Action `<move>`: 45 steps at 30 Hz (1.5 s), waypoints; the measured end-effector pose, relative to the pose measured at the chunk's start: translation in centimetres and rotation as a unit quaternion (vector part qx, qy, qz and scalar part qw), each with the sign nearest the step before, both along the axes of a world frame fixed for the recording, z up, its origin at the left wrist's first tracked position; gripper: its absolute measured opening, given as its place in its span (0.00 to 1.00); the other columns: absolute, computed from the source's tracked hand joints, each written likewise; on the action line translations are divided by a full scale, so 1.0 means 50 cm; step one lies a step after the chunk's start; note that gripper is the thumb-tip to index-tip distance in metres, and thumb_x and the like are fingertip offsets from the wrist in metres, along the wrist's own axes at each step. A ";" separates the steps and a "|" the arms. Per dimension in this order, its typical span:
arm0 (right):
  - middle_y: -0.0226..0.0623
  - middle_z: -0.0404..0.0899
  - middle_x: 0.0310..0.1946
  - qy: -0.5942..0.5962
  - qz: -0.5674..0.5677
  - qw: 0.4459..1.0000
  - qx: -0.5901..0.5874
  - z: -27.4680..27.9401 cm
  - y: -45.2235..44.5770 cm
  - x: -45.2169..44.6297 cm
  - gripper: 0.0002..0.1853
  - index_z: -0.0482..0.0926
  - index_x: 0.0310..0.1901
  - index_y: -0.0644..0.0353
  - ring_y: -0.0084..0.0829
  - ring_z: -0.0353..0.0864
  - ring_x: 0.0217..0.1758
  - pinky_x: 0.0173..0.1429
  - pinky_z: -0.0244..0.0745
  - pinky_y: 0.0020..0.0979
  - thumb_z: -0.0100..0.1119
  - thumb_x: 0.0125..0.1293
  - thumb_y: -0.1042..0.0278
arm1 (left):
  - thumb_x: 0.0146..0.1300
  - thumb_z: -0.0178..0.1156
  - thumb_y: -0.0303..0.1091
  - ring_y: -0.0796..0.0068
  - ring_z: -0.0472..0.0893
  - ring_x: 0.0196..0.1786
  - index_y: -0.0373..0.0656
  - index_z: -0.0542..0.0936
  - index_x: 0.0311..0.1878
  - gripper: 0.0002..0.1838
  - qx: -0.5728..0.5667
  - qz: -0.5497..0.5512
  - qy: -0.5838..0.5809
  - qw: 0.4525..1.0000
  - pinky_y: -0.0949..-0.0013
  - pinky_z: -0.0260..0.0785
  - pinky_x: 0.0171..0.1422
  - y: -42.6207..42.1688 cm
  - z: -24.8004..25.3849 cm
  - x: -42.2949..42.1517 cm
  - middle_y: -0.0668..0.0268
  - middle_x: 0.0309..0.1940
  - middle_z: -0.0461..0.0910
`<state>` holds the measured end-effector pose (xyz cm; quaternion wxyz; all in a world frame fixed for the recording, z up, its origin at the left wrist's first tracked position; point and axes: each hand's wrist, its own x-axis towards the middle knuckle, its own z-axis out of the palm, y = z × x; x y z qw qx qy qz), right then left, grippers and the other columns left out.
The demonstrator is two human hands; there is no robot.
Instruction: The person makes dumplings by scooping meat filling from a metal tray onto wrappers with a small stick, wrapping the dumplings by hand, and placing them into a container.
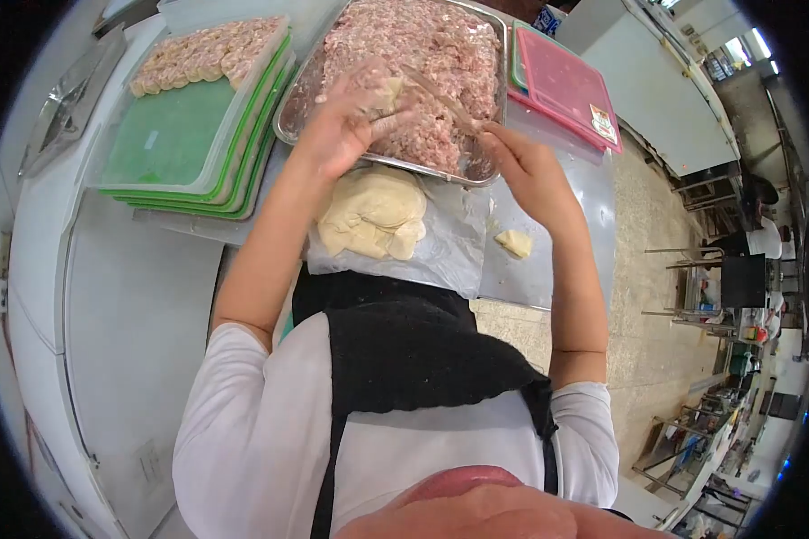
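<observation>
My left hand is cupped over the near left side of a metal tray, holding a small piece of pale dough. In my right hand is a thin, flat spatula, its far end close to the dough. Pinkish minced meat fills most of the tray. Just below the tray a large lump of dough rests on a plastic sheet. A small cut dough piece lies alone on the metal table, below my right hand.
Stacked clear containers with green edges stand at left; rows of filled dumplings occupy the top one. A pink lid lies right of the tray. Farther right, another person is near some tables.
</observation>
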<state>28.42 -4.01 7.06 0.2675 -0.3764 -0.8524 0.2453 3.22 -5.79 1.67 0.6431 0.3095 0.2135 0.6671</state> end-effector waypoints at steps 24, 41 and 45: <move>0.41 0.79 0.35 -0.297 -0.071 0.935 0.179 -0.121 0.062 0.029 0.14 0.77 0.54 0.47 0.46 0.81 0.36 0.37 0.76 0.45 0.53 0.68 0.60 | 0.49 0.71 0.46 0.62 0.81 0.49 0.36 0.75 0.58 0.35 0.071 0.069 0.671 0.735 0.64 0.72 0.56 0.057 -0.073 -0.052 0.51 0.48 0.81; 0.41 0.80 0.35 -0.042 0.024 0.984 0.173 -0.001 -0.026 0.013 0.12 0.81 0.48 0.50 0.47 0.81 0.36 0.37 0.75 0.42 0.58 0.65 0.60 | 0.50 0.69 0.42 0.57 0.79 0.50 0.44 0.78 0.48 0.22 0.214 0.143 0.695 0.671 0.60 0.70 0.56 0.015 0.004 -0.035 0.59 0.45 0.80; 0.45 0.80 0.35 -0.164 0.011 0.976 0.141 0.027 -0.022 0.024 0.13 0.80 0.49 0.58 0.48 0.80 0.37 0.40 0.74 0.40 0.56 0.68 0.62 | 0.50 0.71 0.41 0.62 0.79 0.49 0.41 0.79 0.48 0.23 0.210 0.011 0.678 0.704 0.64 0.69 0.56 0.029 0.016 -0.037 0.61 0.43 0.81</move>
